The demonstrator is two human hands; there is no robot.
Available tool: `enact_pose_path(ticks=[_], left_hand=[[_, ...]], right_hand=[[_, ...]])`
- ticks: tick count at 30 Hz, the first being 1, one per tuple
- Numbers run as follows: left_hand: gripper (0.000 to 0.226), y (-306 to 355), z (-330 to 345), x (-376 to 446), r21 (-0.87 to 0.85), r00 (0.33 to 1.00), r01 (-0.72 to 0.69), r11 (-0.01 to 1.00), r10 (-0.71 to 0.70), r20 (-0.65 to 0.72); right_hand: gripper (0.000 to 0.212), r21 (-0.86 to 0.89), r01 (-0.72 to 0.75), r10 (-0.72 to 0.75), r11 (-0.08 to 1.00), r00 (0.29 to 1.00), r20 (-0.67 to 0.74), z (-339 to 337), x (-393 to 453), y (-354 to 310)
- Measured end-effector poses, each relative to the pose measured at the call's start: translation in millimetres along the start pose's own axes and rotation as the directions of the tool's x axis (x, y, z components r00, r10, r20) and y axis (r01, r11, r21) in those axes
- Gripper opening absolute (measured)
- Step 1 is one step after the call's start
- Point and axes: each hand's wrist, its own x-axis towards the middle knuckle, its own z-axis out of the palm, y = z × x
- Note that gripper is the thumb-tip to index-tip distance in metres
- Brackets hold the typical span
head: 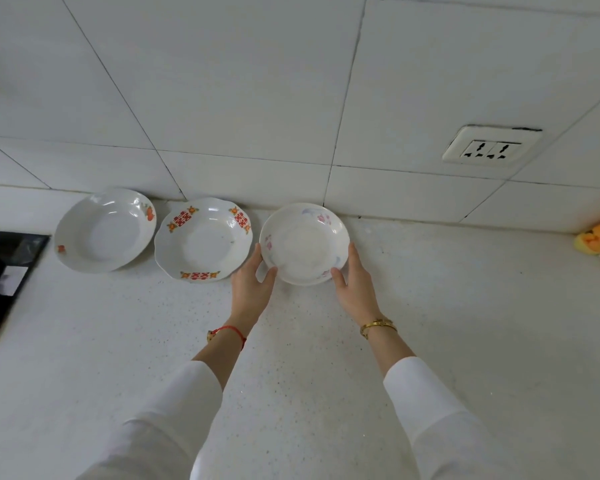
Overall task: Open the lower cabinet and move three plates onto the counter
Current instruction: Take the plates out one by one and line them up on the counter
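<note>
Left hand (252,284) and right hand (354,285) pinch the third plate (303,242), thumbs on rim, apparently resting on the counter (326,358).

One head-worn wide-angle view, angled forward and down, close over the counter (326,358) toward the tiled wall (222,81).

I wore loose white sleeves (174,420), pushed back short of both wrists. On my left wrist sat a thin red cord bracelet (232,331) (a small gold charm at its 9 o'clock side); on my right wrist, a narrow gold bangle (378,326).
</note>
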Motion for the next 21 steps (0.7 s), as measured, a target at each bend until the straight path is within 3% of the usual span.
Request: enact_pose_path(ticks=[21], left_hand=[[0.051, -11.4, -3.5, 1.6, 0.065, 1.0, -0.015, 0.998, 0.014, 0.024]], right_hand=[[0.071, -0.038, 0.021, -0.019, 0.999, 0.997, 0.069, 5.4, 7.3, -1.7]])
